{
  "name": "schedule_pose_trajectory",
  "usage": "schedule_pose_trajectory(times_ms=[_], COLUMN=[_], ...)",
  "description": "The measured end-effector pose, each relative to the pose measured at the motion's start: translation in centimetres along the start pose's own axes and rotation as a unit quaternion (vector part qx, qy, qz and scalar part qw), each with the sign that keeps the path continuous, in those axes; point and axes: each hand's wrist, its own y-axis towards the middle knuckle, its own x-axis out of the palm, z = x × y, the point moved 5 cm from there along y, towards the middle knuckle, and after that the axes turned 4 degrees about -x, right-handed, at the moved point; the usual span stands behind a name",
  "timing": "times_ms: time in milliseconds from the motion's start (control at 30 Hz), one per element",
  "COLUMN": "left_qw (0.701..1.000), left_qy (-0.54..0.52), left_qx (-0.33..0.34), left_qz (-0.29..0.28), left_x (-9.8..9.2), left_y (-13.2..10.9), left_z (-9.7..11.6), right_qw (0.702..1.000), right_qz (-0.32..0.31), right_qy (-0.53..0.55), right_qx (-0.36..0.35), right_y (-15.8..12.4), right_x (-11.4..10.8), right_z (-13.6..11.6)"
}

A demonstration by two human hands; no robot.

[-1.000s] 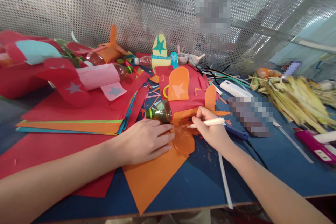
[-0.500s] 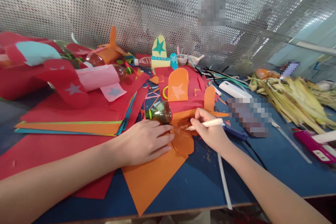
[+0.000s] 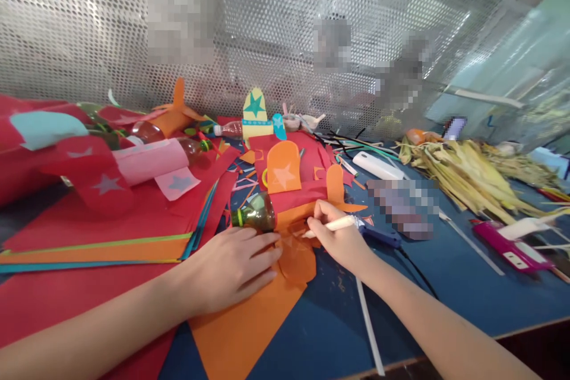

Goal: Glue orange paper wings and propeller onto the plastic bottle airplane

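Note:
My left hand point(image 3: 231, 267) lies flat, fingers stretched out, pressing an orange paper sheet point(image 3: 240, 332) against the blue table point(image 3: 445, 285). My right hand point(image 3: 338, 237) is closed on a white pen-like tool point(image 3: 332, 225), its tip touching a rounded orange paper piece point(image 3: 296, 258) with a star outline. Just behind both hands lies a plastic bottle point(image 3: 253, 217) with a green cap, wrapped in red and orange paper fins point(image 3: 282, 166).
Stacked red, orange and teal paper sheets point(image 3: 102, 237) lie at the left under other paper-covered bottles point(image 3: 146, 157). A perforated metal screen point(image 3: 267, 41) closes the back. Dried yellow leaves point(image 3: 467, 172), a white tool point(image 3: 376, 165), a magenta object point(image 3: 512, 249) and a white stick point(image 3: 369, 326) are to the right.
The camera has tilted up and to the right, so everything sits lower and further left. Both hands keep their hold; the pen tip stays on the orange piece.

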Motion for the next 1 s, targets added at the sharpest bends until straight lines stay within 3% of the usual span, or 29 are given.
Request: schedule_pose_trajectory(times_ms=[400, 567, 633, 800, 1000], left_qw=[1.000, 1.000, 1.000, 1.000, 1.000], left_qy=[0.000, -0.005, -0.004, -0.006, 0.004], left_qx=[0.007, 0.013, 0.017, 0.022, 0.017], left_qz=[0.005, 0.006, 0.005, 0.012, 0.003], left_x=[-0.1, -0.2, -0.3, -0.4, -0.2], left_y=[0.1, 0.2, 0.2, 0.4, 0.4], left_z=[0.0, 0.0, 0.0, 0.0, 0.0], right_qw=[1.000, 0.995, 0.992, 0.972, 0.978], right_qz=[0.010, 0.035, 0.006, -0.106, -0.075], right_qy=[0.015, 0.079, 0.117, 0.212, 0.194], right_qx=[0.002, -0.042, -0.056, -0.012, 0.019], right_y=[0.2, -0.1, -0.3, -0.9, -0.6], right_x=[0.0, -0.5, -0.4, 0.9, 0.9], right_z=[0.1, -0.9, -1.6, -1.9, -0.9])
